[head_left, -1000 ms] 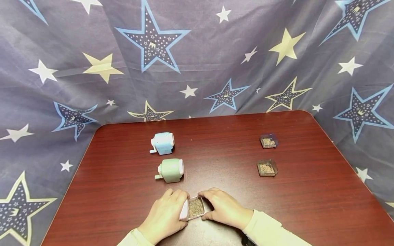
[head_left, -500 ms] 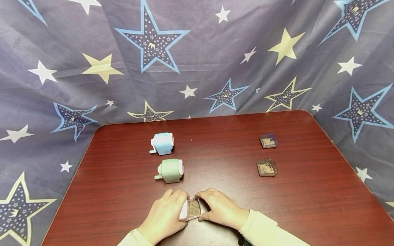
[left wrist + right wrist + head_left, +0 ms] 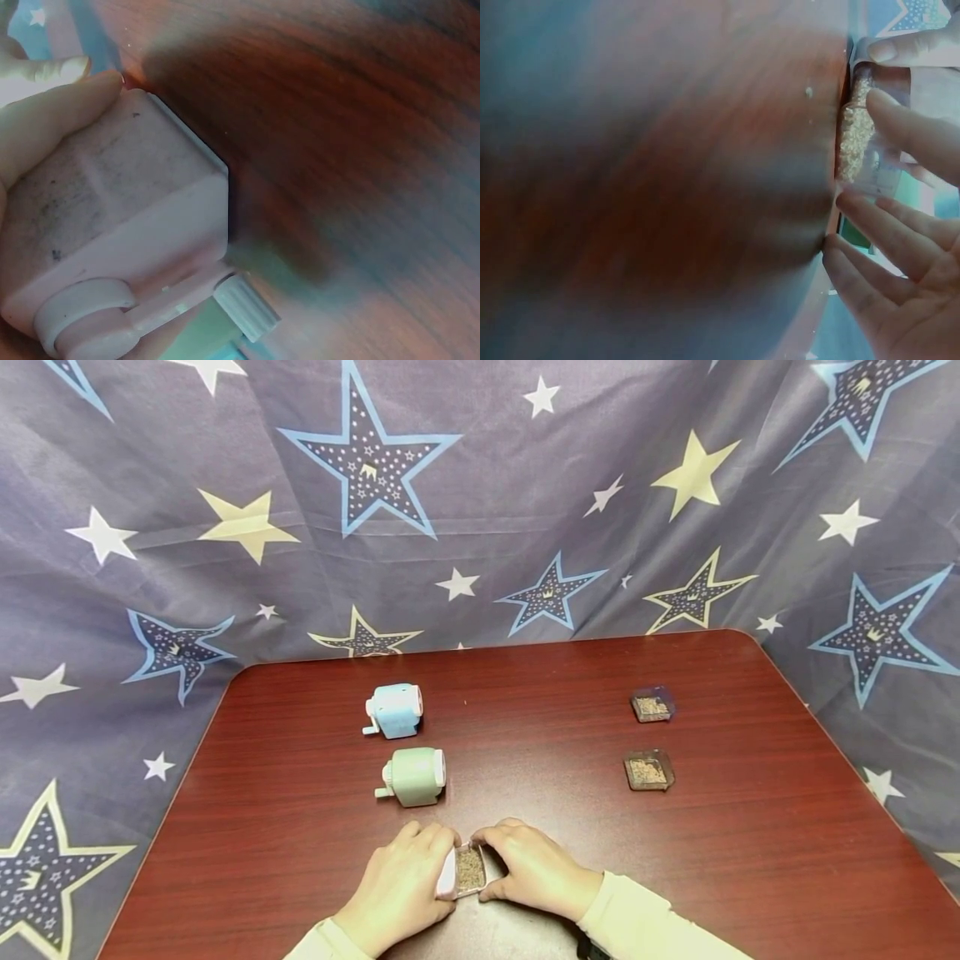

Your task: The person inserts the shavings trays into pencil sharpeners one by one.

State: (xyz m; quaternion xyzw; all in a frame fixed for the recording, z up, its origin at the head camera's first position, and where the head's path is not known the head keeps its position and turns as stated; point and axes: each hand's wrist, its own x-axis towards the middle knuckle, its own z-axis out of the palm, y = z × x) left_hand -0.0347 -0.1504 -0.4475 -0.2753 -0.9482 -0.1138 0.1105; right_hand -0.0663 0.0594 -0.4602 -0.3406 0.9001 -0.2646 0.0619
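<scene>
While our left hand point(image 3: 397, 878) grips the pink sharpener point(image 3: 124, 184), our right hand point(image 3: 538, 870) pinches the tray point(image 3: 882, 177)

Between both hands, the tray looks light, stiff and slightly slippery; we'd best hold it by opposite sides. Beyond our left hand stands the green sharpener point(image 3: 416, 777).

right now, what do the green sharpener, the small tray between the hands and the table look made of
Green sharpener: probably plastic; smooth, evenly coloured, rounded edges, low sheen.
Small tray: likely clear plastic, seemingly glossy; its see-through wall shows the brown bits inside.
Table: wood-look top with dark streaky grain and a soft glare; could be laminate or varnished wood, can't tell which.
</scene>
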